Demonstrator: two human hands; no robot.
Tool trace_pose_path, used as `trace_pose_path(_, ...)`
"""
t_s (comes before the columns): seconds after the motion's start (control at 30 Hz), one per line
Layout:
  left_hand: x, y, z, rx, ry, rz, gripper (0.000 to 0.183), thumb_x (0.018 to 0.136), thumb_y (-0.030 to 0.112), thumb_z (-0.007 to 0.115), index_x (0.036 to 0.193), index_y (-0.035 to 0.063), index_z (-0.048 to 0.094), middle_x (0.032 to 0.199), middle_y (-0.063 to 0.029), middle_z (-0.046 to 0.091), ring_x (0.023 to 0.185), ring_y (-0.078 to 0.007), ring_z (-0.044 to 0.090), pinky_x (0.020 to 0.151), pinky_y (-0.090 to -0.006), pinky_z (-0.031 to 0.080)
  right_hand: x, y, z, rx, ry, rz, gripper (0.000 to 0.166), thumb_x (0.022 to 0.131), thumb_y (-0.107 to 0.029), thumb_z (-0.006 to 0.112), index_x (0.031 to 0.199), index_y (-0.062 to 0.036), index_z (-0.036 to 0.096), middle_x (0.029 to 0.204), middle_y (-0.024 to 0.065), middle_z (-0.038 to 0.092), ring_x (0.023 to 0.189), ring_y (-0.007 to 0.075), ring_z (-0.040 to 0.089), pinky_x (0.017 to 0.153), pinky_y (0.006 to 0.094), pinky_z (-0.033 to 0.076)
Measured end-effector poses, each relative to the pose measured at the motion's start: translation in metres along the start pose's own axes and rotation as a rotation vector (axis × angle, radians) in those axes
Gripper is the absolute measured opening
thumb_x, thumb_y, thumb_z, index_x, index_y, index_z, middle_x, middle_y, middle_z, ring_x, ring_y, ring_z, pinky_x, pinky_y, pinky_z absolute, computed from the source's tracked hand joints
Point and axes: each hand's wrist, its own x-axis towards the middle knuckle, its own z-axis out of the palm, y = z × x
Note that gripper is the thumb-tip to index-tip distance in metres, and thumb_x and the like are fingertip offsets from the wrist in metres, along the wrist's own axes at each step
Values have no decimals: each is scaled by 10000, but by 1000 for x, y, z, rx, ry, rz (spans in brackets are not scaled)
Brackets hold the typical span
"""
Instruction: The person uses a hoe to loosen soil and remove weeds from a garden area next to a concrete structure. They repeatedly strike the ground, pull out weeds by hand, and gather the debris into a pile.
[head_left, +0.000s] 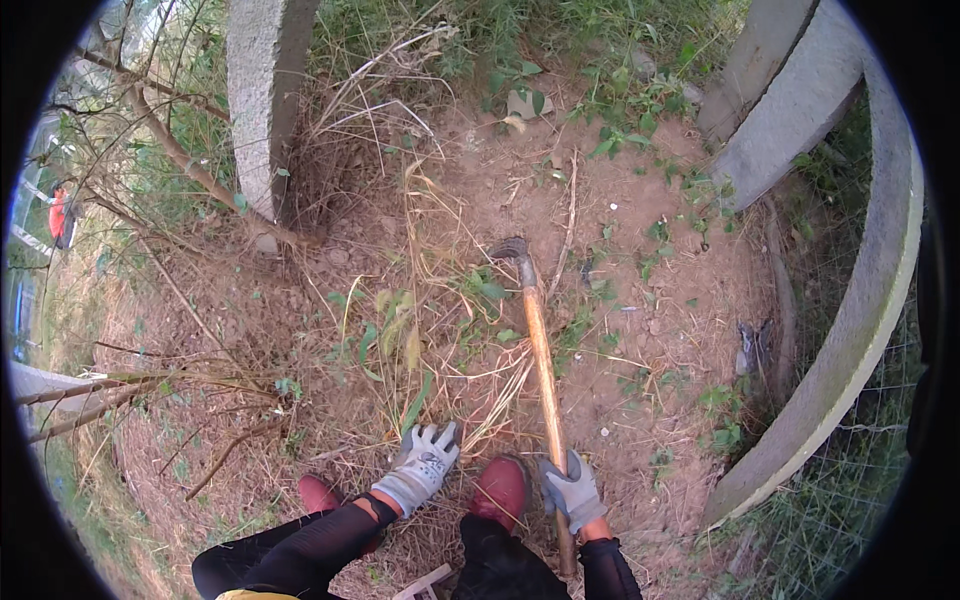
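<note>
My right hand (571, 491), in a light grey work glove, is closed around the lower part of a long wooden handle (541, 360). The handle's far end carries a dark, curved metal hoe head (510, 247) that rests on or just over the soil. To the left, my left hand (429, 457) wears a matching glove with print on its back. Its fingers are spread at the base of some grass and dry stalks (499, 405); whether they touch any is unclear. Between the hands stands a red boot (501, 487), with another red boot (319, 493) further left.
A concrete post (259, 112) rises at the upper left beside bare branches (180, 154). Cut stems (97, 390) lean in from the left. Concrete posts (787, 105) and wire fencing (877, 427) border the right. A person in red (58, 214) stands far off left.
</note>
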Motion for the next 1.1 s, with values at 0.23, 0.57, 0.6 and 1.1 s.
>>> trace_pose_path(0.23, 20, -9, 24, -239, -92, 118, 259, 814, 262, 508, 998, 82, 541, 1069, -186, 540, 1061, -343, 486, 947, -445, 351, 30, -66, -7, -459, -133, -473, 246, 784, -194, 671, 879, -37, 507, 607, 84, 530, 528, 173, 548, 496, 320, 447)
trace_pose_path(0.57, 12, 18, -21, -523, 24, -191, 316, 829, 333, 510, 1015, 78, 495, 882, -167, 637, 863, -332, 605, 797, -434, 437, 45, -104, 4, -1132, 246, -656, 398, 757, -348, 651, 997, -77, 487, 754, 189, 608, 746, 384, 588, 650, 468, 445)
trace_pose_path(0.6, 8, 19, -33, -594, 27, -235, 329, 832, 350, 509, 1018, 78, 494, 878, -171, 637, 859, -336, 605, 792, -436, 437, 29, -90, -18, -1045, 249, -430, 375, 743, -322, 667, 968, -77, 494, 755, 184, 609, 723, 384, 588, 623, 469, 443)
trace_pose_path(1.1, 25, 53, -23, -433, 129, 65, 383, 765, 288, 581, 1064, 66, 490, 996, -164, 542, 886, -329, 555, 849, -436, 403, -44, -14, -23, -32, 208, -204, 163, 822, -87, 619, 846, -71, 458, 513, -20, 440, 364, 77, 414, 326, 239, 334)
